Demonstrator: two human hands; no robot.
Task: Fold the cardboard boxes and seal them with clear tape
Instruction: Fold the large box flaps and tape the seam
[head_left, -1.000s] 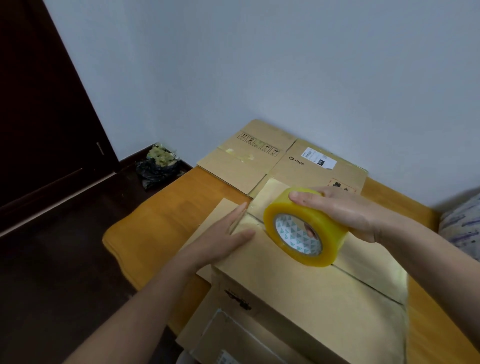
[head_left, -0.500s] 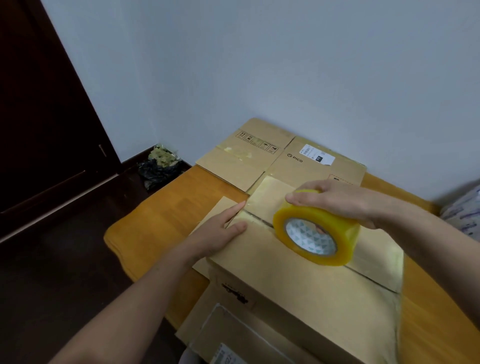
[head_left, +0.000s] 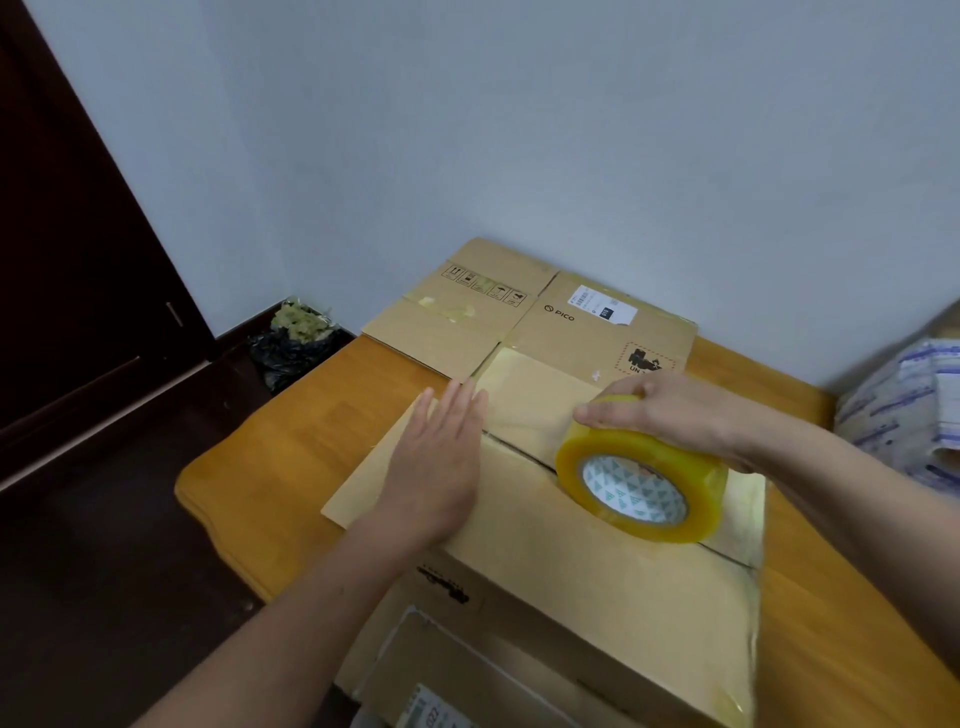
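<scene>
Grips the roll (head_left: 641, 470) from above with the right hand (head_left: 675, 415), fingers curled over its rim, and stands it on edge on top of the box (head_left: 597, 597), right on the seam (head_left: 514, 449) between the two closed flaps. Compared with a second ago, sits farther along that seam, toward the right end and well clear of the other hand, no longer just beside it. Lays the left hand (head_left: 436, 462) flat now, fingers straight and together, palm down at the left end of the top, touching or just over the cardboard; half a second back, pressed there with fingertips at the flap's edge. Probably means drawing a strip along the seam while smoothing or pinning its start, though cannot make out any tape against the glossy top. Shows the seam as a dark line on both sides of the roll, so sealing judged only partway. Rests the box on the table (head_left: 270, 467), with flattened boxes (head_left: 519, 322) lying behind it by the wall, not yet folded.
</scene>
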